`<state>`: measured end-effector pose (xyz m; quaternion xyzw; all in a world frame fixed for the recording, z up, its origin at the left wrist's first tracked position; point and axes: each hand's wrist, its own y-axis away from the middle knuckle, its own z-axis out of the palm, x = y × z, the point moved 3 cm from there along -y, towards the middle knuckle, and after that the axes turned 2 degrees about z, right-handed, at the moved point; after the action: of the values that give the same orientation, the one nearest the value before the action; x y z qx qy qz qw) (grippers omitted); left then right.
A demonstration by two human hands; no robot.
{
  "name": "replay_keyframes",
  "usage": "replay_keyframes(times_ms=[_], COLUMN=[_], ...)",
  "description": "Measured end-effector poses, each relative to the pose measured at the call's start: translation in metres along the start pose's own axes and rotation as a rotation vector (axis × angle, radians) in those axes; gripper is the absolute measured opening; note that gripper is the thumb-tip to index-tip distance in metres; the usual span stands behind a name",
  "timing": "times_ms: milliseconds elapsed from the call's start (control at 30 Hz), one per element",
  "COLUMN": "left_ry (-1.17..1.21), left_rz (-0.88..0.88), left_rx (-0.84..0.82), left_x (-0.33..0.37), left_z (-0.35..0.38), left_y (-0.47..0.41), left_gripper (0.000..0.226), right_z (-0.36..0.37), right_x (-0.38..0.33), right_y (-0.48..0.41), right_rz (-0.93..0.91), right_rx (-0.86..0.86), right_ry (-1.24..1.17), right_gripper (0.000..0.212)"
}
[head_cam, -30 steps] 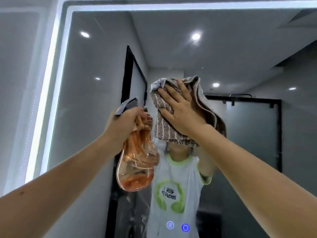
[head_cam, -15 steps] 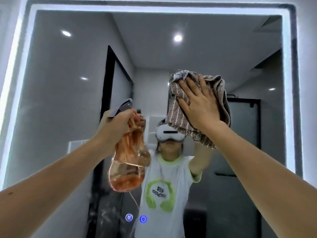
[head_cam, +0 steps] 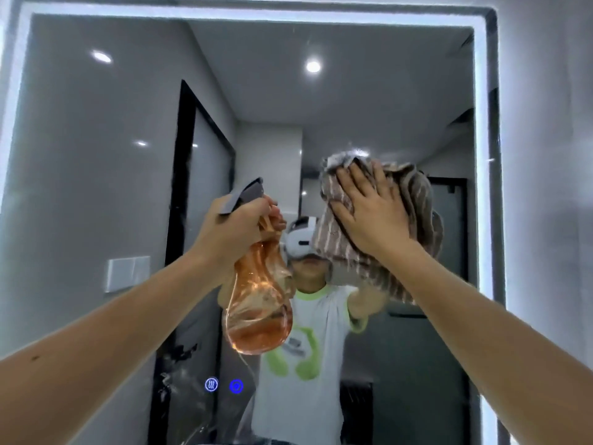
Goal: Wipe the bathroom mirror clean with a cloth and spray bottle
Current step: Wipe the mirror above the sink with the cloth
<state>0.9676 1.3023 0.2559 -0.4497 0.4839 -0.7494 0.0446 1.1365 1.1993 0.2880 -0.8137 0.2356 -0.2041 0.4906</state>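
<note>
Bathroom mirror [head_cam: 96, 187] is getting rubbed at 2 o'clock by the flat, open right hand [head_cam: 373, 213] pressing the cloth [head_cam: 340, 248], while the left hand [head_cam: 234, 232] is gripping the spray bottle [head_cam: 260, 309].

spray bottle [head_cam: 258, 303] left, cloth [head_cam: 382, 232] on mirror [head_cam: 96, 187]

At frame centre, the right hand [head_cam: 372, 213] presses a striped cloth [head_cam: 362, 252] flat against the mirror [head_cam: 96, 155]. The left hand [head_cam: 234, 232] grips an orange spray bottle [head_cam: 260, 309].

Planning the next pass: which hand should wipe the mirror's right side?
Right. The right hand already presses the striped cloth flat on the mirror; the left hand is gripping the orange spray bottle.
</note>
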Motion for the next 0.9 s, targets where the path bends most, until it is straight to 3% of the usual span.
replay_keyframes(times_ms=[133,333,567,800,900], left_ry=[0.024,0.009,0.037,0.001,-0.019], left_rz=[-0.022,-0.039,-0.055,-0.051,-0.044], left_rx=[0.013,0.011,0.024,0.021,-0.019], left_x=[0.003,-0.004,-0.012,-0.023,-0.037], left_z=[-0.01,-0.003,0.027,0.039,0.047], left_y=[0.006,0.011,0.002,0.004,0.023], left_gripper=[0.025,0.023,0.021,0.023,0.029], right_z=[0.0,0.013,-0.006,-0.001,0.014], right_x=[-0.025,0.007,0.014,0.02,0.033], right_y=[-0.016,0.039,-0.015,-0.016,0.015], right_rz=[0.006,-0.009,-0.043,-0.014,0.037], right_rx=[0.011,0.004,0.088,0.176,0.137], right_ry=[-0.057,0.06,0.147,-0.005,-0.025], right_gripper=[0.058,0.059,0.06,0.061,0.062])
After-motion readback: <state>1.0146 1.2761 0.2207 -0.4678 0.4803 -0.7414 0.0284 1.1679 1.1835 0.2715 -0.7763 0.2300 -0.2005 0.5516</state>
